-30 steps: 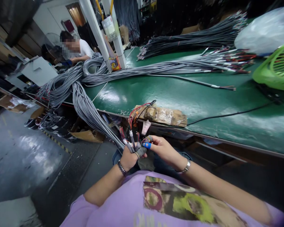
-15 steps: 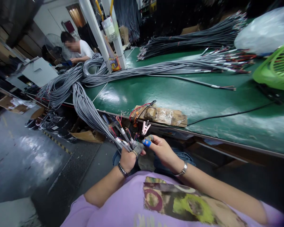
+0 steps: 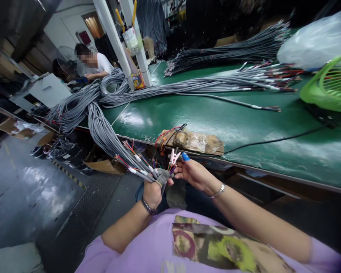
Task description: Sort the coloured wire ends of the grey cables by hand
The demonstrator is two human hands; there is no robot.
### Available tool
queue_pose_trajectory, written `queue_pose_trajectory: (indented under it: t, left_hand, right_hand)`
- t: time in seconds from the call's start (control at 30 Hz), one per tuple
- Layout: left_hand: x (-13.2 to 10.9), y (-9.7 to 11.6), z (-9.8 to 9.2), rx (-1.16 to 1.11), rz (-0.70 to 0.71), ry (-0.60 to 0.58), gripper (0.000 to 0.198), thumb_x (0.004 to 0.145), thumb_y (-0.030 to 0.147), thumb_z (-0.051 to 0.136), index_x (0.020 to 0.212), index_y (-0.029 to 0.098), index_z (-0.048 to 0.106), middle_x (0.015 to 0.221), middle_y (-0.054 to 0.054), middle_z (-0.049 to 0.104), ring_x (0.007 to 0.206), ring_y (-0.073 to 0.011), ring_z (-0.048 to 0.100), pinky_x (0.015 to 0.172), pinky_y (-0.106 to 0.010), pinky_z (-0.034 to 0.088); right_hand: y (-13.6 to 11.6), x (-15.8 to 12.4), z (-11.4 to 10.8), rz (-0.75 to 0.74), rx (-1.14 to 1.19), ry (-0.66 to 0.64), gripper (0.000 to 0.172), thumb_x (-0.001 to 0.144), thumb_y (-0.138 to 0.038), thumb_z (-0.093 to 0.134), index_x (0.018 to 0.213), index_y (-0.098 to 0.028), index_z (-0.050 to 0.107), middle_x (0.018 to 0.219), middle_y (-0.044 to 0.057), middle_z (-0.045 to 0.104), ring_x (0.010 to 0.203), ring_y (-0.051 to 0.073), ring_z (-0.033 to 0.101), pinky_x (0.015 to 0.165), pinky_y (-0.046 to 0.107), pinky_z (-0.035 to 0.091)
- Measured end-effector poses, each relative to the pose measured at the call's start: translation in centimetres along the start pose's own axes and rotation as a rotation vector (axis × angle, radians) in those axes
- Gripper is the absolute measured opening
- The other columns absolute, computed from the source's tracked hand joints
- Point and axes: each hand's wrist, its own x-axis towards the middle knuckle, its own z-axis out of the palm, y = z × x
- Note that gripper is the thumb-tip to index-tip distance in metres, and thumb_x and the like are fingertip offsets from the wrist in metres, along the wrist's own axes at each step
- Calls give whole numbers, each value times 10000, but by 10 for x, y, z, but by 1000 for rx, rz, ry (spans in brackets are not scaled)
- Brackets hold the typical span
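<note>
By the near counter edge, left fingers clench probably springy cables, best gripped behind wire ends; half-curled right fingers' hold is unclear.

Cables part-hidden in left grip

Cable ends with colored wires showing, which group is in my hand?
The gray group in front of the green table, gripped by your left hand; the other gray ends and the dark cables' ends lie on the table instead.

A white plastic bag lies behind a bright green grille
</note>
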Motion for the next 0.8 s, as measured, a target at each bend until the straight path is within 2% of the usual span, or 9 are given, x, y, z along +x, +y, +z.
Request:
queue_pose_trajectory:
  t: [0.1, 0.2, 0.27, 0.37, 0.43, 0.63, 0.8]
  left_hand:
    - [3, 1, 4, 24, -29, -1, 284, 709, 411, 690, 608, 148, 651, 527, -26, 630, 517, -123, 561, 561, -250, 461]
    - [5, 1, 7, 49, -38, -28, 309, 709, 423, 687, 583, 144, 651, 534, -40, 637, 524, -135, 572, 557, -261, 467]
    - [6, 2, 8, 61, -27, -42, 329, 717, 432, 680, 563, 143, 644, 546, -46, 643, 533, -138, 578, 559, -262, 468]
    - [7, 4, 9, 62, -26, -21, 336, 713, 456, 680, 585, 148, 639, 531, -34, 634, 515, -132, 571, 552, -261, 465]
    - [7, 5, 10, 63, -31, -5, 342, 709, 463, 682, 582, 150, 629, 509, -26, 622, 502, -130, 565, 548, -261, 463]
    - [9, -5, 8, 25, -61, 2, 278, 685, 399, 722, 613, 142, 644, 512, -15, 620, 486, -114, 544, 527, -244, 453]
    - [10, -8, 7, 41, -70, 10, 274, 673, 383, 733, 588, 139, 641, 494, -11, 607, 472, -108, 531, 510, -235, 447]
  right_hand:
    - [-5, 3, 8, -192, -145, 81, 397, 741, -581, 627, 734, -184, 633, 665, 13, 602, 584, 122, 507, 592, 268, 443]
    - [-3, 5, 13, -367, -292, 203, 413, 728, -599, 628, 659, -192, 639, 651, 14, 604, 608, 138, 493, 615, 275, 418]
    - [-1, 7, 15, -334, -214, 190, 433, 712, -626, 624, 678, -196, 649, 667, 20, 617, 629, 150, 504, 629, 284, 418]
    - [0, 10, 17, -179, 14, 97, 447, 696, -637, 635, 727, -192, 659, 674, 27, 628, 628, 154, 521, 635, 298, 431]
    - [0, 12, 18, -130, 108, 66, 419, 695, -607, 660, 743, -190, 667, 675, 26, 633, 635, 154, 531, 658, 305, 439]
    - [1, 17, 18, -145, 197, 103, 362, 666, -542, 724, 699, -185, 669, 646, 7, 632, 610, 137, 519, 635, 288, 424]
    - [4, 18, 18, -160, 188, 105, 378, 690, -568, 689, 754, -196, 671, 691, 23, 651, 637, 157, 542, 641, 300, 437]
